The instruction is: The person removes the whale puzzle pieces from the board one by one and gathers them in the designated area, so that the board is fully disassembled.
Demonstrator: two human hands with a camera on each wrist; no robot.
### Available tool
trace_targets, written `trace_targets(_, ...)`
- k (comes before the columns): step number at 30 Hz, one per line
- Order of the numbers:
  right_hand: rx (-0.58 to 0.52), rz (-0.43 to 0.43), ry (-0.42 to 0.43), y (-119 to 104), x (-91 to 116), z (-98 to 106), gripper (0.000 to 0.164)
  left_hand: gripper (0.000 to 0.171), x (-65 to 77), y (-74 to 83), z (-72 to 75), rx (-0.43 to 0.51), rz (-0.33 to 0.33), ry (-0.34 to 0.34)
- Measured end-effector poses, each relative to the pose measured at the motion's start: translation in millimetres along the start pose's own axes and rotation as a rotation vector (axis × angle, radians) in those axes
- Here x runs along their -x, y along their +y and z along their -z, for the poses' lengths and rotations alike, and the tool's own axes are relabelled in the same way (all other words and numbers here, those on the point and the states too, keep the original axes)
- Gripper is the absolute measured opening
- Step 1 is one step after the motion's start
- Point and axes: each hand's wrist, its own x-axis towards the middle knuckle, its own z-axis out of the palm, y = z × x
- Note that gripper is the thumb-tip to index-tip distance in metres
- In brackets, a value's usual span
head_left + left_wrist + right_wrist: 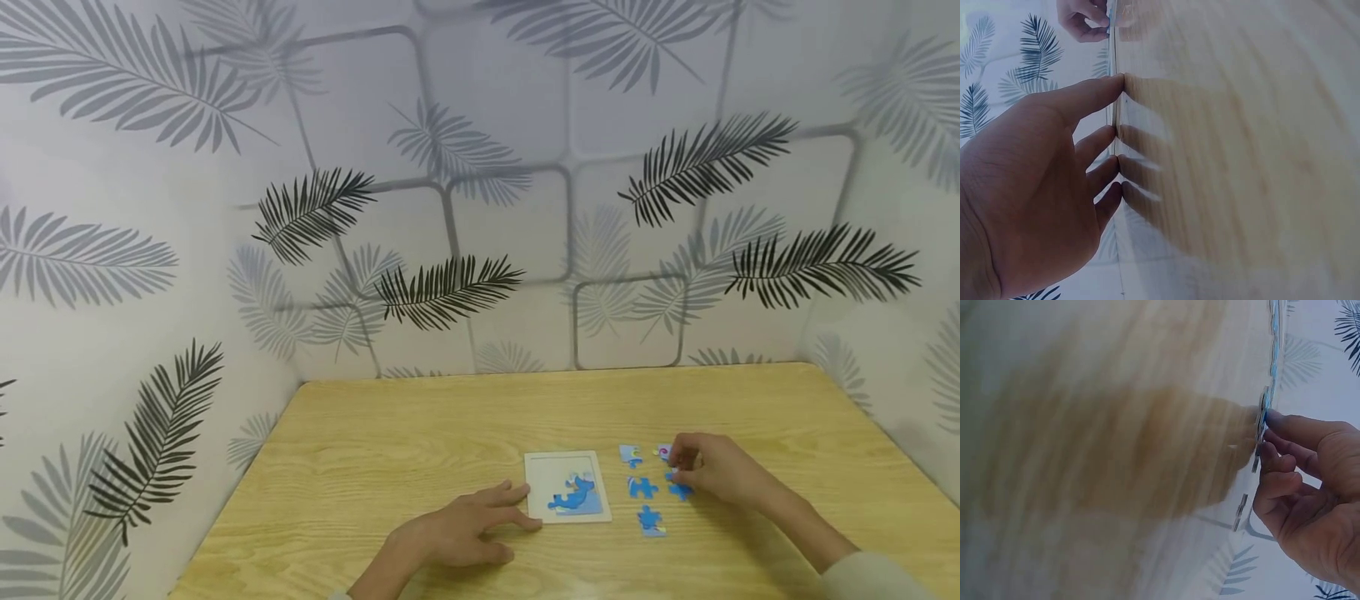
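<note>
Jigsaw puzzle (pixel 576 498) down there, lower part of the head view, a little right of centre: how far along would you call it?

Under halfway, I'd say. Blue pieces sit together in the lower right of the white tray (pixel 546 477), but its left side and top show bare board.

And what's left over?

Loose pieces (pixel 642 487), just right of the tray on the wooden surface (pixel 420 433). I count about five showing; more could be hidden beneath the right hand (pixel 720 471).

What's that hand doing?

Its grip looks curled in, thumb and finger pinching a blue piece (pixel 1262 415) at the right of the right wrist view. Whether that piece is off the surface, I can't tell.

How about the left hand (pixel 472 525)?

Grip spread, nothing held. Fingertips touch the tray's left edge, as if steadying it.

So none of those outside pieces is fitted yet?

No, they all lie outside the frame. My guess is they make up most of the missing upper and left picture.
</note>
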Motion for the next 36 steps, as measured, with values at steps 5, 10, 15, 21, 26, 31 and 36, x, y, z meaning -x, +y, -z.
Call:
trace_targets(5, 0.049, 0.004, 0.035, -9.0, -4.3, -7.3, 0.014, 0.046, 1.5, -0.9, 0.8, 0.009, 0.009, -0.009)
trace_targets(10, 0.032, 0.081, 0.041, -31.1, -16.1, -18.9, 0.013, 0.047, 2.4, -4.5, 0.4, -0.007, 0.000, 0.003)
trace_targets(15, -0.198, 0.130, -0.074, -49.8, -31.4, -36.6, 0.027, 0.047, 1.7, -6.0, -1.2, -0.011, -0.016, 0.014)
trace_targets(21, -0.304, 0.099, -0.148, -66.0, -42.2, -57.2, 0.032, 0.046, 1.0, -4.4, -3.5, 0.012, -0.017, -0.006)
trace_targets(26, -0.147, 0.134, -0.126, -76.3, -44.2, -65.2, 0.030, 0.047, 1.2, -1.7, -2.8, 0.018, -0.008, -0.006)
trace_targets(31, -0.056, 0.133, -0.140, -82.4, -45.8, -65.3, 0.029, 0.047, 2.4, -0.4, -0.8, 0.038, 0.005, -0.006)
trace_targets(36, -0.052, 0.123, -0.155, -84.8, -46.1, -64.3, 0.032, 0.046, 2.4, -1.2, -0.5, 0.059, 0.012, -0.007)
